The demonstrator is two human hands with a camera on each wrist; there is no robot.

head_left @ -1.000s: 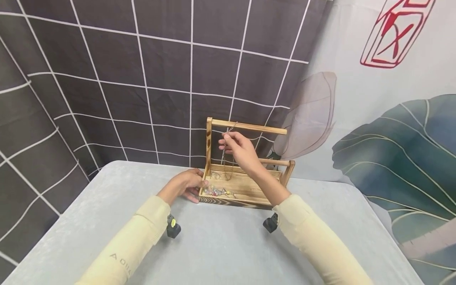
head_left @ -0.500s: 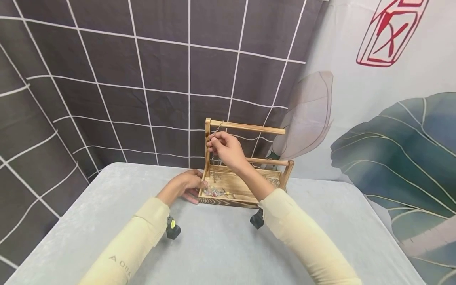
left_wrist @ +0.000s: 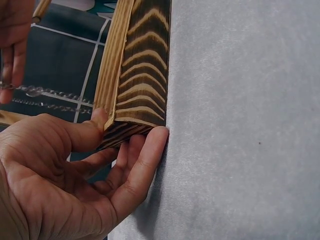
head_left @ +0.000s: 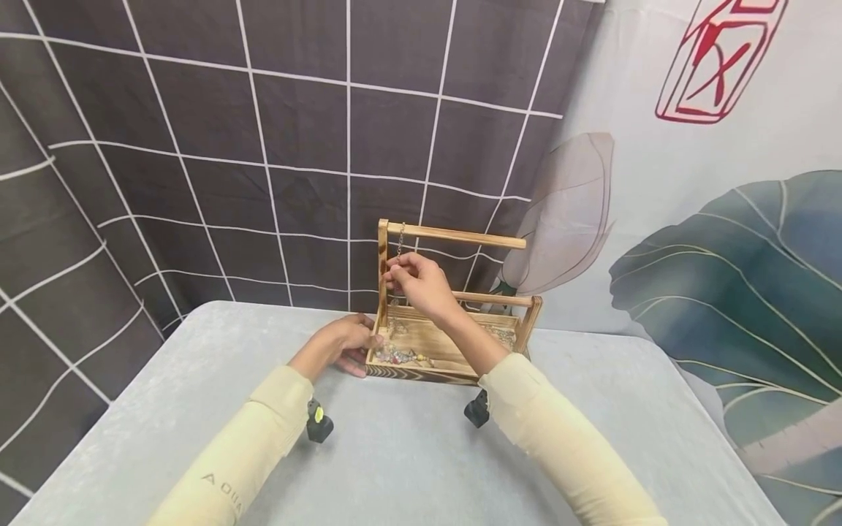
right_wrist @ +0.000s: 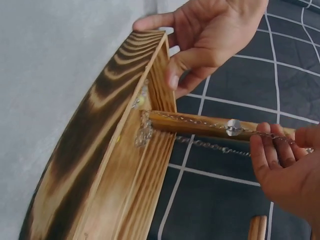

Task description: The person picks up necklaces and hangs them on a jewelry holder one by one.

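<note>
A wooden jewelry stand has an upper bar [head_left: 467, 237], a lower bar and a shallow tray [head_left: 421, 374]. My left hand [head_left: 345, 339] grips the tray's left end, thumb on the rim and fingers at the outer side in the left wrist view. A silvery chain necklace [head_left: 401, 235] hangs over the upper bar near its left post. My right hand [head_left: 424, 288] pinches it just below the bar. Two strands and a small round disc [right_wrist: 233, 128] show in the right wrist view; the lower ends reach toward the tray.
Colourful beaded jewelry [head_left: 401, 356] lies at the tray's front left. More chain [head_left: 503, 335] lies at its right end. The stand is on a grey cloth-covered table [head_left: 408, 453], close to a dark gridded curtain [head_left: 296, 117].
My right hand has moved left and slightly down, and the necklace now hangs nearer the left post. The left hand keeps its place on the tray.
</note>
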